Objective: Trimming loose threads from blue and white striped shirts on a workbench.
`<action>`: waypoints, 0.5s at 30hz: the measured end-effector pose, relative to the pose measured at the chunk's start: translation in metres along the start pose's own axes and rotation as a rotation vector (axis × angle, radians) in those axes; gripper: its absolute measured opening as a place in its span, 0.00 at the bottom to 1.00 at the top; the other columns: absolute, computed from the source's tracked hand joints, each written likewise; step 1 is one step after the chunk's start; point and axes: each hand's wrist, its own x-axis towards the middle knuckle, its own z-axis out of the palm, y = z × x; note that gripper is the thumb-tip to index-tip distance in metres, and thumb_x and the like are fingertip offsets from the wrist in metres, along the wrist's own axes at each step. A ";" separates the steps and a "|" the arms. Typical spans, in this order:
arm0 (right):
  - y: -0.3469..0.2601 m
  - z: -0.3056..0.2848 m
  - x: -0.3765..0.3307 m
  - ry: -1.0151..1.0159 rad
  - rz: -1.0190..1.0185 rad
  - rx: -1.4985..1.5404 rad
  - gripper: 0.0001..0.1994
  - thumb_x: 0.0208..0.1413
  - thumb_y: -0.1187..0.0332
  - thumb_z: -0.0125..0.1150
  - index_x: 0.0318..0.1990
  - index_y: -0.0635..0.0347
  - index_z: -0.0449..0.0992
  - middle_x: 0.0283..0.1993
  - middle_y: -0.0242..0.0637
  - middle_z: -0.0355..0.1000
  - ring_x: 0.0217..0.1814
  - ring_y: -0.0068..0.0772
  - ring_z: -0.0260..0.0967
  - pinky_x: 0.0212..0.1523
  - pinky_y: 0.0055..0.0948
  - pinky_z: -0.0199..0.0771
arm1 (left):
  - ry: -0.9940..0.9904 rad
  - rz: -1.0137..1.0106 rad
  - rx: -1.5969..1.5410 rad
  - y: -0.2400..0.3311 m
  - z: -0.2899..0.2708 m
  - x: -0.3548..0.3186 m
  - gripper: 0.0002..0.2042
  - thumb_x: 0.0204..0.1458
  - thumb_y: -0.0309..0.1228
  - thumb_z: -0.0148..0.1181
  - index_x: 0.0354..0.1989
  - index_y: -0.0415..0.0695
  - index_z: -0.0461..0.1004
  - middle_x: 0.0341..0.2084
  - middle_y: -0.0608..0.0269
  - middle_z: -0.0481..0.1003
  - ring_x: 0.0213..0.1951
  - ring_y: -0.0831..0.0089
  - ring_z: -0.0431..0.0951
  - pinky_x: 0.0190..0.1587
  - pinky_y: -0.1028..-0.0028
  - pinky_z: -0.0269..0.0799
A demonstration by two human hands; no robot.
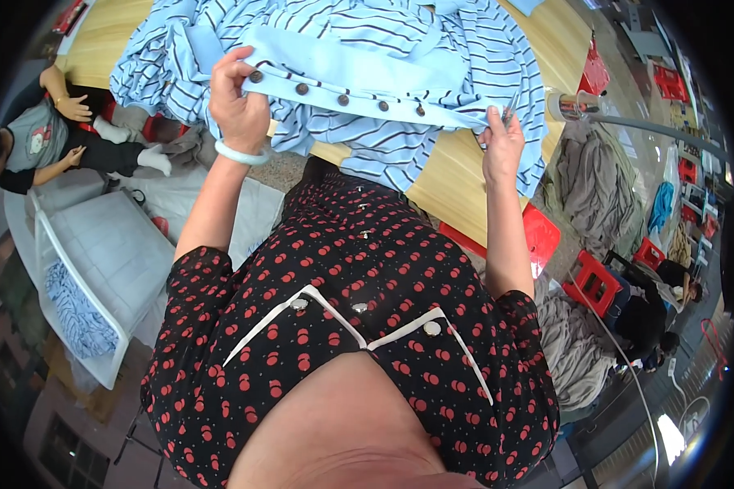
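A light blue button placket (342,99) with several dark brown buttons is stretched taut between my hands. It belongs to a light blue knit garment with dark and white stripes (383,155), which lies on a heap of the same fabric. My left hand (240,106), with a pale bangle at the wrist, pinches the placket's left end beside the first button. At the other end, my right hand (501,143) is closed on the edge of the cloth. A thin silvery tip shows beside the right fingers, too small to name for certain.
The heap covers much of a wood-grain table (457,183). A red stool (540,236) stands by its right side. Grey cloth (595,187) is piled on the floor at right. At left are a white-framed bin (98,285) and a seated person (45,138).
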 end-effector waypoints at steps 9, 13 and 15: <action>-0.073 0.007 -0.015 0.024 -0.250 0.121 0.01 0.51 0.74 0.49 0.31 0.58 0.65 0.21 0.24 0.60 0.14 0.11 0.46 0.18 0.16 0.52 | 0.137 0.289 0.038 0.048 -0.011 0.028 0.11 0.37 0.12 0.49 0.30 0.39 0.61 0.41 0.50 0.65 0.35 0.75 0.67 0.35 0.82 0.64; -0.092 0.020 -0.016 0.008 -0.313 0.206 0.02 0.52 0.74 0.48 0.29 0.58 0.63 0.20 0.23 0.58 0.13 0.11 0.45 0.18 0.16 0.53 | 0.157 0.328 0.094 0.054 -0.020 0.036 0.12 0.36 0.13 0.50 0.29 0.40 0.61 0.40 0.49 0.65 0.38 0.71 0.68 0.37 0.81 0.64; -0.103 0.024 -0.008 -0.017 -0.360 0.190 0.02 0.52 0.75 0.47 0.29 0.59 0.63 0.19 0.23 0.56 0.13 0.12 0.44 0.18 0.16 0.53 | 0.157 0.395 0.112 0.056 -0.021 0.049 0.12 0.36 0.14 0.50 0.30 0.38 0.61 0.40 0.48 0.65 0.39 0.68 0.68 0.39 0.78 0.65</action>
